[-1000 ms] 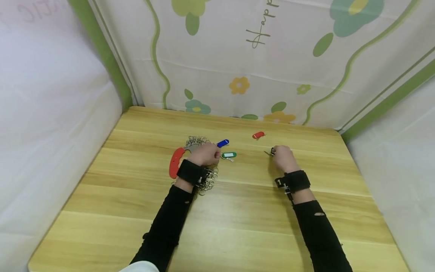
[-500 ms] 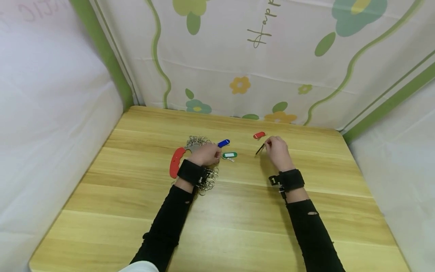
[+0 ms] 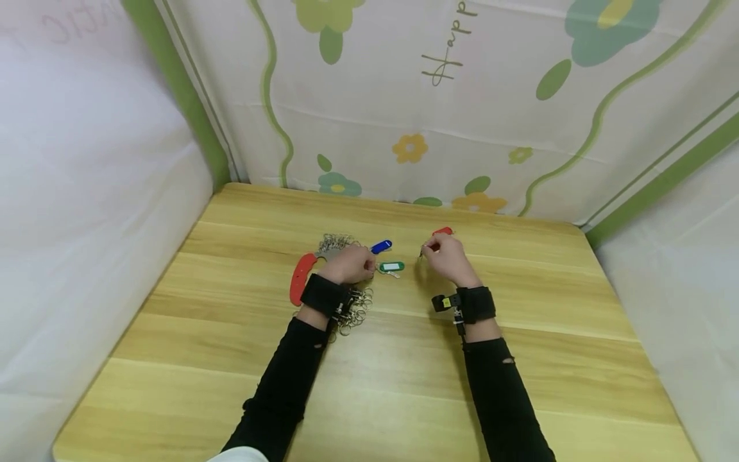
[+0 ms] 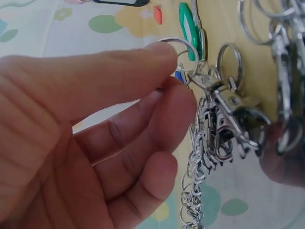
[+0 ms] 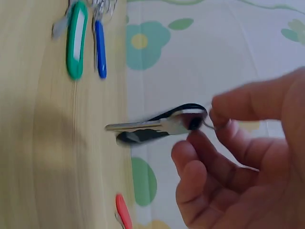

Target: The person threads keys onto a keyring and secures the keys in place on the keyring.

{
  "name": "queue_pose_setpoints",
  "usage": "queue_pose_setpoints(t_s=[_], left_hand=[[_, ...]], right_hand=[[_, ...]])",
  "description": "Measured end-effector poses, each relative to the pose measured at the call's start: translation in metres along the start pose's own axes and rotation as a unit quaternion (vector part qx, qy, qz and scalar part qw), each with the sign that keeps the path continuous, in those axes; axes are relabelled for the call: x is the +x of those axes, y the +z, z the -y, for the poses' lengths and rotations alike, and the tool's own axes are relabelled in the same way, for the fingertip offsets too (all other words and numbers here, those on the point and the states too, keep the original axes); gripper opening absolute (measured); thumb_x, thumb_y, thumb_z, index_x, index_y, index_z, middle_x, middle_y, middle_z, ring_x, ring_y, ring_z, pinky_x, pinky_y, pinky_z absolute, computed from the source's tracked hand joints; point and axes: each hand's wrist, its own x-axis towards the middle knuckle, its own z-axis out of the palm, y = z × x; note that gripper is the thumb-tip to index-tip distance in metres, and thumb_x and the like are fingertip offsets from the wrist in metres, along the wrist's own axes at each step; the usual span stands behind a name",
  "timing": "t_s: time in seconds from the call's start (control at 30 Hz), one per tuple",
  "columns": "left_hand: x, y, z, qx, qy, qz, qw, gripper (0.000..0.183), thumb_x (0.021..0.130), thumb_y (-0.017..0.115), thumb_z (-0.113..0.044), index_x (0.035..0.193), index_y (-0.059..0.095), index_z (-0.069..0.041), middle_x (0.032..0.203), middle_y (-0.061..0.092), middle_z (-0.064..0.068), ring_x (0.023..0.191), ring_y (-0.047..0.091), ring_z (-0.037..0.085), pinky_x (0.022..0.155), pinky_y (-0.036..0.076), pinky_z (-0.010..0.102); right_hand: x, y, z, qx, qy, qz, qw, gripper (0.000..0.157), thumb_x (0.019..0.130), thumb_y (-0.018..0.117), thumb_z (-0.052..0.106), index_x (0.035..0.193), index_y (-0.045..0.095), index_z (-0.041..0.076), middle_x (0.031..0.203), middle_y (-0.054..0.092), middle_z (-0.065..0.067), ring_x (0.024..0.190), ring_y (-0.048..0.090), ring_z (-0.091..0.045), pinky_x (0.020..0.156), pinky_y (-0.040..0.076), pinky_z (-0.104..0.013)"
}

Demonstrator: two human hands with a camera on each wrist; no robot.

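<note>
Left hand (image 3: 349,264) pinched a key ring (image 4: 194,52) while right hand (image 3: 448,258) pinched the thin ring (image 5: 208,125) of a black-tagged key (image 5: 155,126), probably light, hard and easiest held there.

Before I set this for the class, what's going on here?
Someone's left hand pinches a metal ring beside metal clips. The right hand holds a black tag with a key above the table. A green tag and a blue tag lie between the hands; a red tag lies beyond the right hand.
</note>
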Motion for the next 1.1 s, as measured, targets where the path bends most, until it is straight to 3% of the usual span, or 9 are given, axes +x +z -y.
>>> queue_pose_setpoints(t_s=[0.13, 0.23, 0.4, 0.6, 0.7, 0.77, 0.9, 1.1], left_hand=[[0.000, 0.000, 0.001, 0.001, -0.003, -0.001, 1.0000, 0.027, 0.092, 0.058, -0.007, 0.066, 0.053, -0.011, 0.059, 0.038, -0.002, 0.054, 0.034, 0.013, 0.061, 0.032, 0.028], [0.001, 0.000, 0.001, 0.006, -0.002, -0.003, 1.0000, 0.024, 0.093, 0.058, -0.008, 0.069, 0.056, -0.010, 0.062, 0.043, -0.001, 0.056, 0.037, 0.013, 0.063, 0.033, 0.029], [0.002, 0.001, 0.002, 0.002, -0.001, -0.009, 1.0000, 0.023, 0.093, 0.058, -0.010, 0.070, 0.056, -0.012, 0.062, 0.046, -0.001, 0.055, 0.040, 0.012, 0.061, 0.035, 0.027], [0.003, 0.004, 0.007, 0.000, -0.014, -0.010, 0.9998, 0.026, 0.093, 0.058, -0.011, 0.068, 0.053, -0.011, 0.060, 0.041, -0.001, 0.052, 0.037, 0.012, 0.057, 0.033, 0.026], [0.003, 0.004, 0.007, -0.003, -0.016, -0.014, 0.9998, 0.023, 0.092, 0.059, -0.009, 0.069, 0.056, -0.009, 0.062, 0.044, 0.000, 0.054, 0.039, 0.013, 0.058, 0.034, 0.027], [0.003, 0.003, 0.007, -0.001, -0.017, -0.013, 0.9998, 0.020, 0.091, 0.060, -0.007, 0.071, 0.058, -0.008, 0.064, 0.046, 0.000, 0.056, 0.041, 0.014, 0.060, 0.034, 0.027], [0.003, 0.003, 0.007, 0.011, -0.016, -0.014, 0.9997, 0.018, 0.090, 0.060, -0.006, 0.072, 0.059, -0.009, 0.065, 0.046, 0.000, 0.059, 0.040, 0.014, 0.064, 0.033, 0.029], [0.002, 0.005, 0.008, 0.007, -0.014, -0.015, 0.9998, 0.021, 0.094, 0.058, -0.010, 0.073, 0.056, -0.010, 0.064, 0.046, 0.001, 0.056, 0.039, 0.015, 0.063, 0.034, 0.029]], right_hand=[[0.001, 0.010, 0.006, 0.036, -0.019, 0.025, 0.999, 0.010, 0.090, 0.058, 0.012, 0.088, 0.066, 0.005, 0.105, 0.058, -0.012, 0.106, 0.052, -0.031, 0.085, 0.042, -0.046], [0.002, 0.016, 0.009, 0.064, -0.035, 0.039, 0.997, 0.009, 0.089, 0.057, 0.011, 0.084, 0.064, 0.007, 0.108, 0.056, -0.011, 0.110, 0.048, -0.030, 0.088, 0.040, -0.047], [0.007, 0.025, 0.012, 0.120, -0.038, 0.083, 0.989, 0.021, 0.094, 0.049, 0.014, 0.089, 0.062, -0.002, 0.105, 0.058, -0.013, 0.094, 0.051, -0.027, 0.082, 0.040, -0.041], [0.012, 0.034, 0.017, 0.176, -0.006, 0.128, 0.976, 0.033, 0.098, 0.040, 0.018, 0.099, 0.064, -0.005, 0.108, 0.061, -0.015, 0.098, 0.054, -0.027, 0.092, 0.039, -0.048], [0.013, 0.037, 0.020, 0.191, 0.011, 0.147, 0.970, 0.033, 0.097, 0.040, 0.017, 0.093, 0.065, -0.004, 0.096, 0.064, -0.016, 0.089, 0.057, -0.029, 0.086, 0.042, -0.047], [0.014, 0.040, 0.021, 0.189, 0.024, 0.162, 0.968, 0.031, 0.096, 0.042, 0.016, 0.085, 0.063, -0.004, 0.082, 0.061, -0.014, 0.073, 0.054, -0.027, 0.074, 0.043, -0.041], [0.015, 0.048, 0.021, 0.177, 0.039, 0.180, 0.967, 0.030, 0.097, 0.045, 0.016, 0.077, 0.058, -0.003, 0.068, 0.055, -0.010, 0.057, 0.044, -0.024, 0.058, 0.035, -0.031], [0.015, 0.055, 0.020, 0.144, 0.022, 0.185, 0.972, 0.033, 0.096, 0.056, 0.025, 0.081, 0.062, -0.004, 0.064, 0.052, -0.005, 0.054, 0.045, -0.020, 0.059, 0.041, -0.031]])
